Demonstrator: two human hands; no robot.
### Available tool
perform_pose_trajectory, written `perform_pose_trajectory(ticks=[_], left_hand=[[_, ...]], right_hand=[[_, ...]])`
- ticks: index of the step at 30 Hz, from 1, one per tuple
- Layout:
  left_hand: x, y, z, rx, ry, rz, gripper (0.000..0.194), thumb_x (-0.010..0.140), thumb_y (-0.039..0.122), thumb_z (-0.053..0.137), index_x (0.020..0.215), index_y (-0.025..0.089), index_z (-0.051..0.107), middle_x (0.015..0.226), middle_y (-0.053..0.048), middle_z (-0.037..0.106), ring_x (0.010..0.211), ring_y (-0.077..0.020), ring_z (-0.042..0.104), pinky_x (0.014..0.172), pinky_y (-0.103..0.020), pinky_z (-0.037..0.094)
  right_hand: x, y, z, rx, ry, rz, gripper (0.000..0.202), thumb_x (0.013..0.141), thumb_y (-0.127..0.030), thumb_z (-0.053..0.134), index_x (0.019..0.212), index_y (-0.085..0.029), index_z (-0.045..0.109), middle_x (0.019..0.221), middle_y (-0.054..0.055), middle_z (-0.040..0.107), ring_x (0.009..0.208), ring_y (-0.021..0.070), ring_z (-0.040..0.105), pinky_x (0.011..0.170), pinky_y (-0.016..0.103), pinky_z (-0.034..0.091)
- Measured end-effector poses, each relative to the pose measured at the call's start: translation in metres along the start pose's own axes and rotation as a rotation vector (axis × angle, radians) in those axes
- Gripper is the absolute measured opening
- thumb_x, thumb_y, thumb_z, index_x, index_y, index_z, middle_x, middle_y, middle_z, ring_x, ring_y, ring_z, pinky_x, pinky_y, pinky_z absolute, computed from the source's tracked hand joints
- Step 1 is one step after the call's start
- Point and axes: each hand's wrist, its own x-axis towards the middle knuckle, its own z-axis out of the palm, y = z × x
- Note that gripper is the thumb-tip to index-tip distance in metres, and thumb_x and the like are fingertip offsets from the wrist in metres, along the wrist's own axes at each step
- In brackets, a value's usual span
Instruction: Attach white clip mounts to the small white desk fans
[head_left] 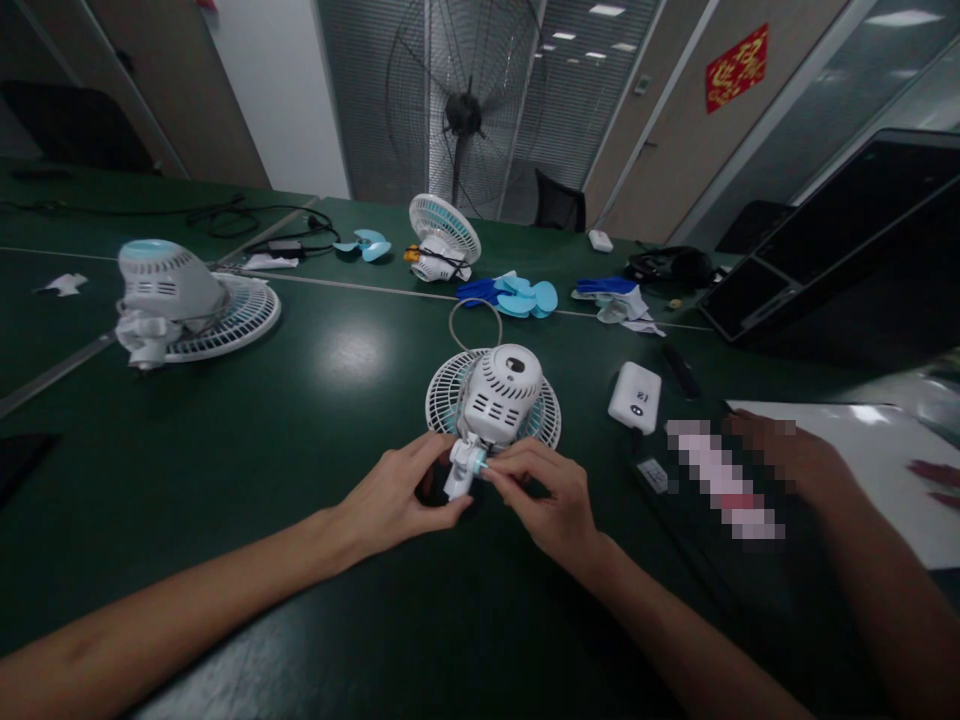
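Note:
A small white fan (501, 390) lies face down on the dark green table, its round grille (444, 392) under the motor housing. My left hand (401, 493) holds the white clip bracket (459, 472) at the fan's near end between thumb and fingers. On the bracket's right side, my right hand (551, 490) pinches a small light blue knob (478, 461) with thumb and fingertips. A thin grey ring (475, 302) stands just behind the fan.
Another fan (169, 290) lies at the left, a third (442, 240) at the back. Blue blades (529, 297) and gloves (609, 290) lie beyond. At right are a white box (636, 396), a cable, a monitor (847, 240) and another person's hand (787, 450).

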Motion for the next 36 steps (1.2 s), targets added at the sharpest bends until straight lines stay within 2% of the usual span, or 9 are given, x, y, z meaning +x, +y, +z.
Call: perform_pose_trajectory(ticks=[7,13,16,19,21,24,28,32,36], left_hand=[[0.001,0.001,0.000,-0.003,-0.006,-0.012,0.043,0.091,0.041,0.073,0.125,0.023,0.054,0.103,-0.003,0.064,0.072,-0.0146,0.063,0.059,-0.026,0.048],[0.001,0.001,0.000,0.001,-0.003,-0.011,0.043,0.090,0.040,0.073,0.124,0.023,0.054,0.103,-0.003,0.064,0.069,-0.0140,0.061,0.058,-0.026,0.047],[0.001,0.001,0.000,0.010,0.005,0.000,0.044,0.089,0.039,0.073,0.126,0.023,0.054,0.103,-0.003,0.064,0.070,-0.0142,0.062,0.058,-0.026,0.047],[0.001,0.002,-0.001,0.008,-0.001,-0.003,0.045,0.090,0.040,0.072,0.128,0.023,0.054,0.103,-0.003,0.065,0.070,-0.0145,0.062,0.058,-0.026,0.048],[0.001,0.003,-0.001,0.006,-0.007,-0.005,0.046,0.090,0.041,0.072,0.128,0.023,0.054,0.103,-0.003,0.065,0.070,-0.0148,0.063,0.058,-0.026,0.049],[0.001,0.004,-0.001,0.013,-0.003,0.006,0.047,0.090,0.042,0.071,0.129,0.022,0.054,0.104,-0.005,0.066,0.071,-0.0152,0.063,0.058,-0.025,0.050],[0.001,0.003,0.000,0.017,-0.002,0.013,0.047,0.090,0.042,0.071,0.129,0.022,0.054,0.104,-0.005,0.066,0.070,-0.0150,0.063,0.058,-0.026,0.050],[0.001,0.002,0.000,0.011,0.000,0.021,0.046,0.090,0.042,0.071,0.128,0.022,0.054,0.102,-0.004,0.066,0.070,-0.0154,0.063,0.057,-0.026,0.050],[0.000,0.002,0.000,0.016,-0.011,0.012,0.047,0.091,0.042,0.071,0.129,0.022,0.053,0.103,-0.004,0.066,0.070,-0.0154,0.063,0.058,-0.026,0.049]], right_hand=[[-0.003,-0.003,0.006,0.120,0.043,0.224,0.003,0.092,-0.020,0.076,0.089,-0.020,0.077,0.079,0.002,0.070,0.059,0.0121,0.063,0.051,0.025,0.049],[-0.006,-0.002,0.011,0.335,0.033,0.515,0.016,0.090,-0.034,0.077,0.084,-0.019,0.074,0.072,-0.001,0.068,0.048,0.0089,0.059,0.042,0.020,0.044],[-0.008,0.001,0.012,0.359,0.016,0.569,0.019,0.091,-0.037,0.077,0.085,-0.020,0.072,0.069,-0.001,0.069,0.048,0.0101,0.060,0.041,0.020,0.045],[-0.008,0.004,0.008,0.182,-0.027,0.435,0.014,0.093,-0.035,0.074,0.091,-0.021,0.070,0.072,0.000,0.070,0.053,0.0114,0.061,0.047,0.023,0.048],[-0.007,0.006,0.003,-0.005,-0.054,0.257,0.011,0.094,-0.030,0.074,0.099,-0.022,0.070,0.080,0.001,0.071,0.057,0.0112,0.061,0.051,0.024,0.049],[-0.003,0.010,-0.009,-0.200,-0.089,-0.055,0.017,0.095,-0.023,0.073,0.111,-0.023,0.068,0.097,0.003,0.076,0.065,0.0111,0.066,0.054,0.023,0.051],[0.002,0.015,-0.025,-0.404,-0.162,-0.384,0.028,0.095,-0.016,0.070,0.122,-0.025,0.068,0.110,0.003,0.079,0.090,0.0160,0.076,0.071,0.026,0.059],[0.006,0.011,-0.036,-0.519,-0.286,-0.470,0.037,0.098,-0.014,0.066,0.133,-0.027,0.066,0.126,0.003,0.077,0.095,0.0168,0.077,0.079,0.029,0.062],[0.008,0.007,-0.040,-0.572,-0.319,-0.527,0.035,0.100,-0.011,0.061,0.132,-0.023,0.067,0.126,0.004,0.077,0.090,0.0157,0.076,0.077,0.029,0.062]])
